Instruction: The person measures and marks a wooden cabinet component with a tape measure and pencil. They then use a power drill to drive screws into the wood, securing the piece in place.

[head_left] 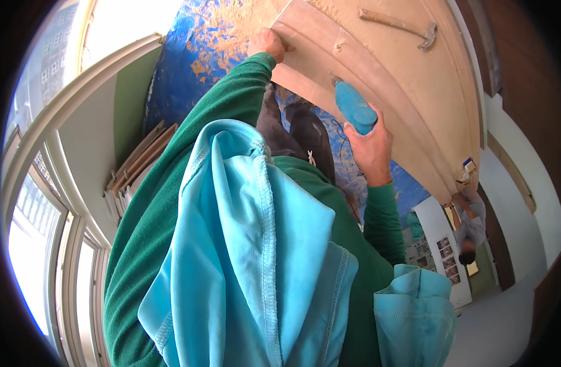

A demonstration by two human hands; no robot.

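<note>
On the board (378, 67) — right hand (372, 144) gripping a blue drill (355, 108).
</note>
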